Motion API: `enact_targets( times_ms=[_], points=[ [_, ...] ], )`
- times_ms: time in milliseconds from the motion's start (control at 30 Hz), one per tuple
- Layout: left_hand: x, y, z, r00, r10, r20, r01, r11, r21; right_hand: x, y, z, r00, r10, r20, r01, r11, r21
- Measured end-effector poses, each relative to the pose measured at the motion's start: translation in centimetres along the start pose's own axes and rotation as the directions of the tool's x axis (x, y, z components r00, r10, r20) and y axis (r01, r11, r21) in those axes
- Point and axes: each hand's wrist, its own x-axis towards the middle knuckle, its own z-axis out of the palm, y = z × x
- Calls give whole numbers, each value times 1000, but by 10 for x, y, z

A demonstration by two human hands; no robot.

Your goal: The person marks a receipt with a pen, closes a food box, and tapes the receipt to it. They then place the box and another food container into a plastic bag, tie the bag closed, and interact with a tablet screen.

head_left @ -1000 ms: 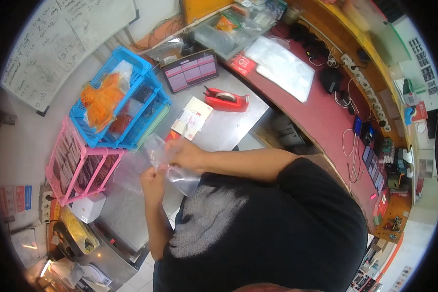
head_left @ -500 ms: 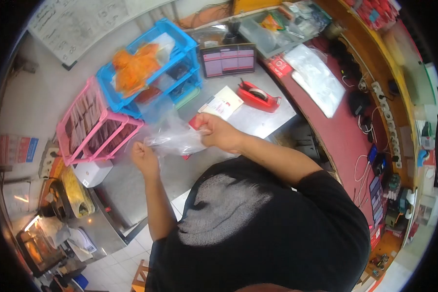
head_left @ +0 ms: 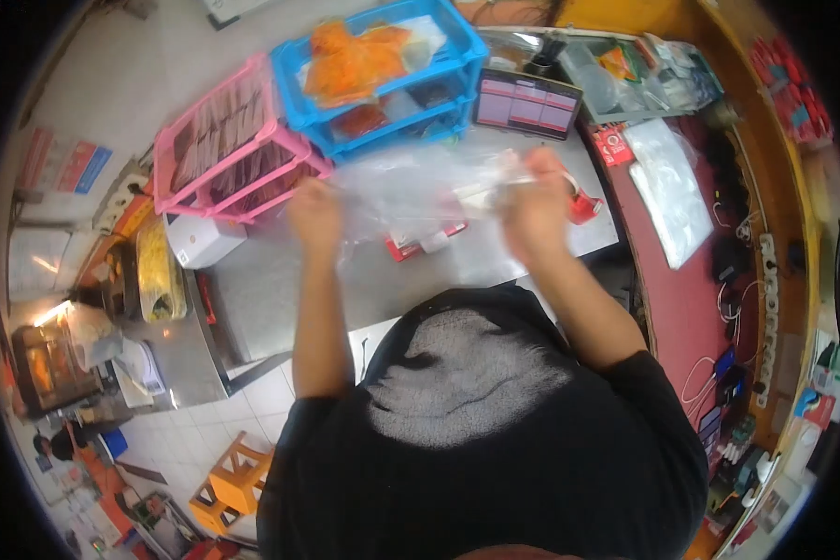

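A clear plastic bag is stretched between my two hands above the metal table. My left hand is closed on the bag's left end, close to the pink tray rack. Closed on the right end, my right hand is blurred by motion. Behind it, partly hidden, is a red tape dispenser. Through and below the bag show a pale card and a small red-and-white item, whose kind I cannot make out.
A blue tiered tray holding orange bags stands at the back, beside a tablet. To the right, a stack of clear plastic bags lies on the red counter. Orange stools stand on the floor at lower left.
My hands have moved apart, pulling the plastic bag out wider. The view has shifted, so the trays and tablet appear further right and higher.
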Motion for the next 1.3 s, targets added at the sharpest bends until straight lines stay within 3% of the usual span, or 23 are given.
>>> enact_targets(
  times_ms=[67, 167, 233, 300, 367, 433, 500, 667, 700, 733, 767, 833, 867, 933, 967, 1000, 1033, 1100, 1167, 1200, 1233, 1267, 1300],
  points=[
    [11, -37, -27, 918, -361, 167, 397, 847, -353, 3, -23, -22, 989, -145, 7, 145, 984, -107],
    [19, 5, -48, 938, -346, -13, 263, 738, -621, -6, -8, -40, 965, -258, -52, 227, 915, -334],
    [30, 55, -70, 970, -225, -90, 161, 876, -454, 10, 6, -49, 855, -480, 196, 430, 445, -786],
    [33, 93, -78, 996, -80, -35, 70, 970, -231, 2, -10, -16, 670, -576, 468, 479, -146, -866],
    [30, 122, -74, 987, 39, 159, -43, 999, 26, 0, -20, 22, 512, -570, 643, 609, -286, -739],
    [27, 164, -65, 934, 167, 315, -216, 968, 127, 12, -21, 19, 592, -471, 654, 610, -268, -746],
    [32, 165, -58, 898, 211, 386, -337, 893, 297, 60, -17, -8, 842, -261, 472, 453, -131, -882],
    [37, 136, -32, 938, 283, 198, -335, 606, 721, 68, -39, -29, 865, -288, 412, 436, 21, -900],
    [18, 159, -27, 897, 412, 160, -423, 697, 579, 66, -42, -27, 878, -288, 383, 425, 101, -899],
    [4, 170, -20, 774, 555, 306, -625, 746, 230, 64, -45, -28, 893, -278, 354, 411, 180, -894],
    [-6, 174, -14, 606, 706, 366, -706, 690, -162, 63, -52, -29, 945, -185, 270, 325, 452, -831],
    [-13, 154, 0, 460, 457, 762, -539, 825, -169, 60, -71, -35, 982, 70, 176, 34, 850, -526],
    [-11, 147, 5, 324, 303, 896, -455, 880, -133, 59, -84, -45, 973, 129, 194, -11, 856, -517],
    [9, 142, 11, 219, -1, 976, -355, 932, 80, 63, -114, -64, 943, 231, 240, -83, 861, -501],
    [15, 143, 15, 148, -154, 977, -315, 929, 194, 52, -116, -53, 983, 45, 179, 71, 804, -590],
    [11, 142, 20, 200, -110, 974, -420, 888, 186, 36, -120, -41, 911, -236, 338, 412, 476, -777],
    [2, 139, 27, 247, -62, 967, -518, 835, 186, 20, -124, -29, 726, -403, 558, 613, 9, -790],
    [0, 154, 31, 263, -62, 963, -608, 764, 215, 24, -107, -9, 554, -149, 819, 699, -451, -555],
    [-1, 199, 31, 180, -166, 970, -619, 747, 242, 43, -48, -15, 570, 391, 723, 820, -326, -470],
    [-8, 179, 42, 156, -24, 987, -589, 800, 113, 52, -23, -40, 505, 626, 595, 850, -238, -470],
    [-11, 135, 61, 144, 131, 981, -552, 833, -30, 92, 15, -97, 591, 425, 685, 788, -484, -380],
    [-5, 105, 76, 143, 284, 948, -511, 842, -175, 112, 18, -126, 587, 351, 729, 752, -568, -333],
    [7, 94, 80, 136, 165, 977, -444, 892, -88, 133, 20, -155, 579, 274, 768, 700, -649, -297]
  ],
)
